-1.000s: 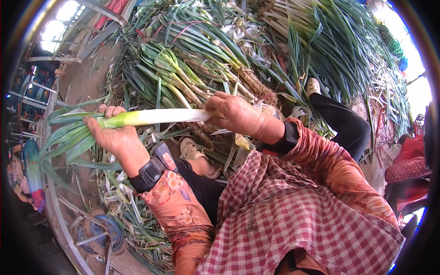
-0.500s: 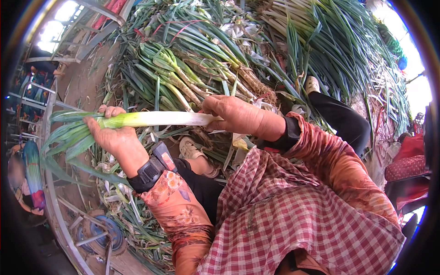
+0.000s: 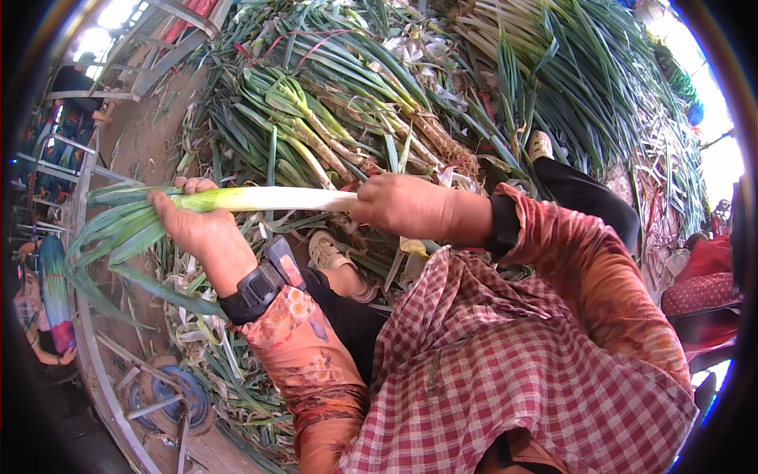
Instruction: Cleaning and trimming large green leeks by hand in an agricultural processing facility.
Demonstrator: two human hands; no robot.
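A large green onion (image 3: 276, 199) with a smooth white shank lies level across the air in front of me, its green leaves (image 3: 118, 225) fanning out to the left. Where the shank turns green, my left hand (image 3: 197, 225) is closed around it. My right hand (image 3: 407, 207) is closed at the white root end, and its fingers and back hide that end. Whether a small tool is also in the right hand, I cannot tell. Below and beyond my hands, more unpeeled green onions (image 3: 316, 142) lie in a heap with dry outer leaves and roots.
A bigger pile of green onions (image 3: 584, 87) rises at the far right. Stripped leaves (image 3: 237, 387) litter the ground around my shoe (image 3: 335, 257). A metal cart frame (image 3: 99, 379) with a blue wheel (image 3: 170, 399) stands at the left. Another person (image 3: 35, 316) is at the far left edge.
Both hands and the green onion have shifted slightly upward in view. My right hand has rolled over and closed more around the root end, and the left keeps its hold.
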